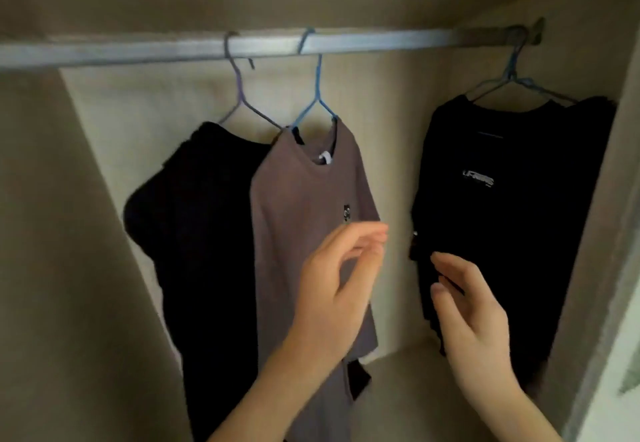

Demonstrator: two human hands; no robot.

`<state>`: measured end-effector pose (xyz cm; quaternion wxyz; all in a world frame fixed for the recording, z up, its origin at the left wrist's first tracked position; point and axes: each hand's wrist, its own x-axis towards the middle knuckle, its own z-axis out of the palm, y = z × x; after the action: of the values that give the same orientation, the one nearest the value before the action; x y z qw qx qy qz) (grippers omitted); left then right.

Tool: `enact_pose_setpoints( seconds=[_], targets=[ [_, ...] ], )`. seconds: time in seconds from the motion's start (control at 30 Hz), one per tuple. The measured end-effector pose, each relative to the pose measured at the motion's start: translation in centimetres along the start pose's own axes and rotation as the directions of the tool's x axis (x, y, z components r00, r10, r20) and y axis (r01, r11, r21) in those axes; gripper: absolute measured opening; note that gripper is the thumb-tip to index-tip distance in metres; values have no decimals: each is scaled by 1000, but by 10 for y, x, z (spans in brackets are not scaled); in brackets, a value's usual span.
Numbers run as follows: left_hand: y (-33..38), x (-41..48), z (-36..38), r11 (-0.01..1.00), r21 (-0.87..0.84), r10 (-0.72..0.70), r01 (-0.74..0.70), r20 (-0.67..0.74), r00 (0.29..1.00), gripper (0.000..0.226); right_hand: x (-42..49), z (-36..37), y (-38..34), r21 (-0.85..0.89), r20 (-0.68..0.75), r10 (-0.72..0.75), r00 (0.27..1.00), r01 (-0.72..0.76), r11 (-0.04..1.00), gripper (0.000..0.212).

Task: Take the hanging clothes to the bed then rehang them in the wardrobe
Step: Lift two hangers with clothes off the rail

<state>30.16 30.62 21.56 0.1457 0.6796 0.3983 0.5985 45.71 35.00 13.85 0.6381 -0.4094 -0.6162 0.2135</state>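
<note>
Three garments hang from a grey metal rail (381,43) inside the wardrobe. A black garment (194,227) hangs at the left on a purple hanger (239,95). A grey-brown T-shirt (298,213) hangs beside it on a blue hanger (317,95). A black T-shirt (512,206) with a small white logo hangs at the far right on a blue hanger (512,78). My left hand (339,285) is raised in front of the grey-brown T-shirt, fingers apart, holding nothing. My right hand (467,310) is open by the left edge of the black T-shirt.
Beige wardrobe walls close in on the left (69,268) and right (595,233). A beige shelf (408,389) lies under the clothes. A gap on the rail separates the grey-brown T-shirt from the black T-shirt at the right.
</note>
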Motion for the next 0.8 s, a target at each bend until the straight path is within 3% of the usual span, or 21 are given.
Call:
enact_pose_setpoints(
  seconds=[0.1,0.2,0.3,0.37,0.47,0.53,0.57,0.63,0.8],
  targets=[
    [28,35,-63,990,109,107,-92,-142,984,22,60,36,-51,116,126,-83,989,69,991,31],
    [48,74,-113,964,240,175,-113,-258,950,18,112,70,-101,238,158,-149,976,109,965,24],
    [46,119,-151,899,438,141,26,-343,929,18,160,108,-132,269,173,-81,982,32,962,18],
    [31,149,-171,858,473,-28,202,-349,937,21,188,129,-142,202,210,30,977,-74,977,17],
    [12,180,-180,822,313,-411,476,-254,876,17,211,153,-148,219,343,267,901,-353,910,17],
    [5,191,-178,804,41,-585,593,-124,802,14,219,161,-150,363,405,361,840,-510,780,16],
    [2,195,-176,780,-79,-625,621,-62,778,14,221,164,-150,444,426,378,822,-555,704,20],
    [-5,201,-172,757,-146,-645,637,-7,764,21,226,168,-145,522,443,392,806,-587,618,29],
    [-21,209,-160,775,-137,-630,616,-98,770,24,226,171,-138,489,396,380,836,-542,683,16]
  ],
)
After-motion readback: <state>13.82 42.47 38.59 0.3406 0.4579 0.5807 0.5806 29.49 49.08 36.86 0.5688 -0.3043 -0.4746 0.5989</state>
